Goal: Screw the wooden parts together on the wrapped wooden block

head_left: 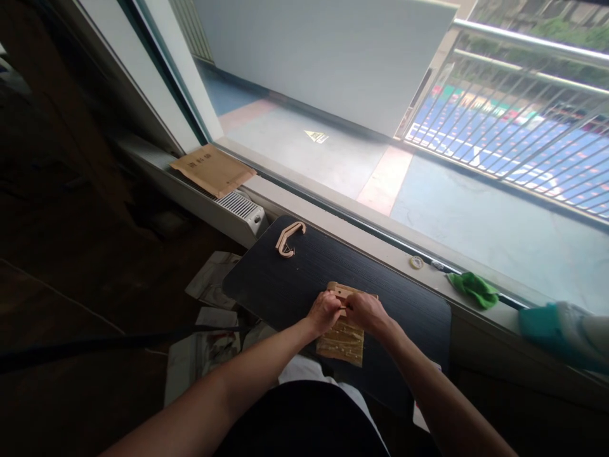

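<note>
On the dark desk [285,285] by the window, our left hand [324,311] and right hand [365,312] pinch a small piece off the wooden sheet [343,339]; one curved piece [288,238] lies finished apart, and much of the sheet looks uncut.

Small black tabletop [295,279], dark woodgrain, rounded corners, sits just under the window sill. On it: curved wooden hook-shaped piece [288,239] at the tabletop's far left corner, lying flat, well apart from the rest. Thin wooden sheet [343,336] with cut-out parts lies flat near the tabletop's middle, toward its near edge, partly under both hands. Papers [209,285] lie on the dark floor [71,279] just left of and below the tabletop.
</note>
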`<act>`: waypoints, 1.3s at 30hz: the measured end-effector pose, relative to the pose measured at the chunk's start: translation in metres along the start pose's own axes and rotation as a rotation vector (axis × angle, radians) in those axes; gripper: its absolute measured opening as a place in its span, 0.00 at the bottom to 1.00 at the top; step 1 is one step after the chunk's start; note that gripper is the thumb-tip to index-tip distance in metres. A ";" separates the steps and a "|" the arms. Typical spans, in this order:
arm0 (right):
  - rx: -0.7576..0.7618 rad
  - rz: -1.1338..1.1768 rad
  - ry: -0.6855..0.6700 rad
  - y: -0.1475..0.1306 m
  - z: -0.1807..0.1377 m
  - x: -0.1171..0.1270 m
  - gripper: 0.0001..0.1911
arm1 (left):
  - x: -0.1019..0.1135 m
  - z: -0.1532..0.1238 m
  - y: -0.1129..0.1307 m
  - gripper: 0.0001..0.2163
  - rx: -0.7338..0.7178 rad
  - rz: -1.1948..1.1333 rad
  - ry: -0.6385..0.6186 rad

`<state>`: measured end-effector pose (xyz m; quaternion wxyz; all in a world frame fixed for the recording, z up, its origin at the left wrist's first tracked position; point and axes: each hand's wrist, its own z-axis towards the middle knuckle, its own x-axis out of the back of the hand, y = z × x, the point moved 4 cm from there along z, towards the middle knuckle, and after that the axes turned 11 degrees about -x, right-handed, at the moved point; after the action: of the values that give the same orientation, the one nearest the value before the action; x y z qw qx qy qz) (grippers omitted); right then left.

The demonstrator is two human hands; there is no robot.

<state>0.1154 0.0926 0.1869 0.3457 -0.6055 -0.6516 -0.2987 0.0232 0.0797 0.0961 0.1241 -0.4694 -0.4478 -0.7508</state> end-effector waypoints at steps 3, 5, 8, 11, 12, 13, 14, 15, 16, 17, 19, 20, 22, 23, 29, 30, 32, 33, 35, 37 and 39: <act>-0.110 0.009 0.000 0.003 0.001 0.001 0.12 | -0.002 -0.001 -0.001 0.05 0.018 -0.012 0.008; -0.114 -0.051 0.023 -0.001 -0.003 0.006 0.11 | -0.001 -0.001 -0.001 0.05 0.022 -0.010 0.012; 0.009 -0.181 0.069 -0.012 -0.010 0.015 0.11 | 0.003 0.000 0.002 0.05 0.015 0.002 0.003; 0.121 -0.245 0.090 -0.019 -0.011 0.018 0.13 | 0.005 0.001 0.004 0.06 -0.004 0.006 0.012; 0.120 -0.241 0.085 -0.019 -0.010 0.017 0.14 | 0.006 0.001 0.004 0.06 -0.006 0.003 0.018; 0.095 -0.228 0.079 -0.018 -0.008 0.015 0.14 | 0.006 0.001 0.004 0.07 -0.005 -0.001 0.024; 0.054 -0.209 0.070 -0.017 -0.006 0.012 0.15 | 0.005 0.000 0.003 0.07 -0.002 -0.005 0.028; 0.001 -0.190 0.062 -0.015 -0.005 0.010 0.16 | 0.005 0.000 0.003 0.07 0.002 -0.008 0.031; -0.055 -0.174 0.056 -0.013 -0.004 0.008 0.17 | 0.004 0.000 0.003 0.07 0.003 -0.012 0.032; -0.097 -0.163 0.051 -0.012 -0.004 0.006 0.18 | 0.004 -0.001 0.002 0.06 0.002 -0.016 0.034; -0.111 -0.157 0.048 -0.012 -0.007 0.006 0.15 | 0.003 -0.001 0.002 0.06 -0.006 -0.023 0.032; -0.075 -0.161 0.051 -0.014 -0.008 0.006 0.13 | 0.003 -0.001 0.002 0.05 -0.009 -0.026 0.031; 0.021 -0.181 0.070 -0.020 -0.012 0.009 0.12 | 0.004 -0.001 0.002 0.06 -0.011 -0.029 0.037; 0.055 -0.196 0.077 -0.022 -0.014 0.010 0.13 | 0.005 0.000 0.003 0.07 -0.012 -0.030 0.042; 0.062 -0.229 0.052 -0.024 -0.009 0.009 0.13 | 0.006 0.000 0.003 0.06 -0.006 -0.044 0.023; 0.054 -0.227 0.045 -0.022 -0.009 0.008 0.13 | 0.007 0.000 0.003 0.05 0.004 -0.041 0.017; 0.045 -0.218 0.040 -0.018 -0.009 0.005 0.13 | 0.007 0.000 0.001 0.04 0.023 -0.036 0.013; 0.044 -0.210 0.044 -0.016 -0.010 0.005 0.13 | 0.007 -0.001 0.000 0.05 0.028 -0.036 0.012; 0.048 -0.196 0.062 -0.014 -0.012 0.005 0.13 | 0.007 -0.001 -0.002 0.05 0.018 -0.039 0.010; 0.053 -0.204 0.075 -0.014 -0.014 0.004 0.13 | 0.006 -0.002 -0.004 0.03 0.013 -0.043 0.002; 0.055 -0.228 0.077 -0.016 -0.015 0.004 0.13 | 0.005 -0.003 -0.006 0.02 0.031 -0.047 0.001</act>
<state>0.1009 0.0817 0.1992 0.3507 -0.5060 -0.7104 -0.3410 0.0156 0.0819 0.0964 0.1137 -0.4564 -0.4702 -0.7467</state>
